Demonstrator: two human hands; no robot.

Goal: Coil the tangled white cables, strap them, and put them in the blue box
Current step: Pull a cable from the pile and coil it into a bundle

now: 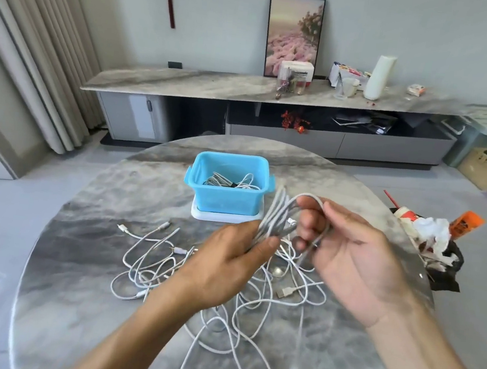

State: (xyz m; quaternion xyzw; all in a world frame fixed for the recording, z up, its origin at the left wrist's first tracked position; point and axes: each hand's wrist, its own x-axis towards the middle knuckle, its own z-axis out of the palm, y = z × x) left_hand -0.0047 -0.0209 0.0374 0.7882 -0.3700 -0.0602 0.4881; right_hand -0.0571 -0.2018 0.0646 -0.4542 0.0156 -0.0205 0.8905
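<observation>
Above the round marble table, my left hand pinches a coiled bundle of white cable near its lower end. My right hand curls its fingers round a loop of the same cable at the bundle's right side. Beneath both hands a tangle of loose white cables sprawls over the table, with plugs showing at several ends. The blue box stands at the far middle of the table on a white lid, holding one or more coiled white cables.
A heap of rubbish, with crumpled white paper, a black bag and an orange packet, sits at the table's right edge. Behind the table runs a long low marble cabinet with a picture, boxes and a white cylinder on it. Curtains hang at left.
</observation>
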